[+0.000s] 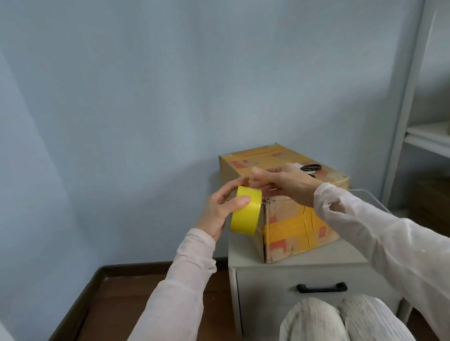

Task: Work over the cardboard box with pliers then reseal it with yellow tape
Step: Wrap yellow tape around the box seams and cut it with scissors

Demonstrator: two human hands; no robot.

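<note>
Gripping yellow tape roll (246,209) in left hand (221,211), just off cabinet top (243,254) left edge, steadied for peeling. Picking at roll rim with right hand (285,184), probably for tape end; pinching or not, cannot tell. Cardboard box (293,224) at front edge, within reach; black-handled tool (311,168) parked on it.

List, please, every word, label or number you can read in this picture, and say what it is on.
No text can be read.
Red printed patches on the cardboard box: too blurred to read.
Yellow tape roll: plain, no text shows.
Drawer cabinet: no label shows.
</note>
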